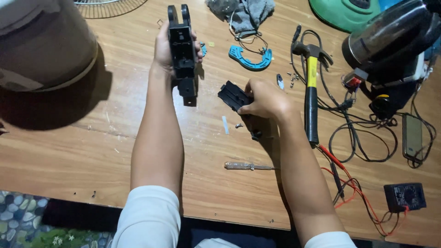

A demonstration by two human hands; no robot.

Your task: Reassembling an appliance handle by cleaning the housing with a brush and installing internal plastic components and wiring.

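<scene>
Black plastic housing [183, 50], long and narrow with two round lugs at its far end, stands in the left hand [163, 48], fingers closed around its middle. It looks stiff and light (hollow moulding, I judge), best held by the flat sides, not the thin lugs. The right hand [264, 98] pinches a smaller black plastic block [233, 95] just above the wooden table [69, 151]. Near lie a screwdriver [248, 166], a hammer [311, 87], a blue curved part [250, 59], tangled wires [353, 128] and a small multimeter [404, 196]
</scene>
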